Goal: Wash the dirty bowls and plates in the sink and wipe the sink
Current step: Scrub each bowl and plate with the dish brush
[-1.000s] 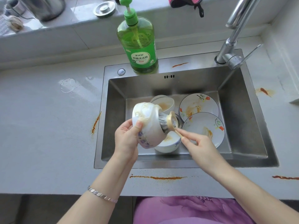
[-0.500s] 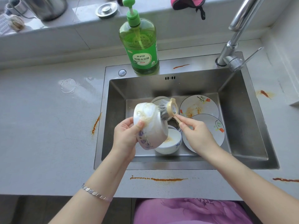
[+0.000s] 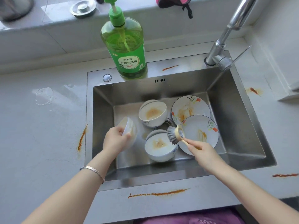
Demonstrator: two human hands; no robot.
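My left hand [image 3: 115, 139] grips a white bowl [image 3: 130, 129] by its rim, tilted on its side low at the left of the steel sink [image 3: 239, 126]. My right hand [image 3: 203, 151] holds the wooden handle of a dish brush [image 3: 174, 135], its grey bristles hovering over a dirty bowl [image 3: 159, 148] at the sink's front. Another stained bowl [image 3: 152, 114] stands behind it. Two flowered plates, a far plate [image 3: 190, 108] and a near plate [image 3: 200, 132], overlap at the right, both smeared with orange sauce.
A green dish soap bottle [image 3: 125, 44] stands on the sink's back rim, the tap [image 3: 224, 46] at the back right. Orange sauce streaks mark the grey counter [image 3: 40, 135] left, front and right of the sink. A metal lid [image 3: 83, 8] lies on the ledge.
My left hand has lowered the bowl from mid-air down to the sink's left side. My right hand has pulled the brush away from that bowl, moving it right and down over the front bowl.
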